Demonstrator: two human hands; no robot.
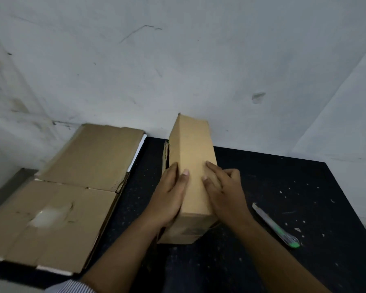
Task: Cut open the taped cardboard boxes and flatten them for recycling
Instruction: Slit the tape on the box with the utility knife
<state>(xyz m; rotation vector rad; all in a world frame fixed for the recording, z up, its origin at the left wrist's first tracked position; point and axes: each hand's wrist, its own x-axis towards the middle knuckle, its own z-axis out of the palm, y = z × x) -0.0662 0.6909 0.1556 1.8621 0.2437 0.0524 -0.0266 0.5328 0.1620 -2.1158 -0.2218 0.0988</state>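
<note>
A tall narrow cardboard box (191, 149) lies lengthwise on the black table (283, 187), its far end towards the wall. My left hand (169, 195) presses flat against its left side, thumb on the top face. On the right side my right hand (224, 187) rests with fingers spread over the top edge. Neither hand curls round the box. A box cutter (275, 226) with a green end lies on the table to the right, apart from both hands.
Flattened cardboard (76, 187) lies in a stack at the left, overhanging the table's left edge, with a torn pale patch on it. A grey-white wall (178, 60) rises right behind the table. Small white scraps dot the tabletop at the right.
</note>
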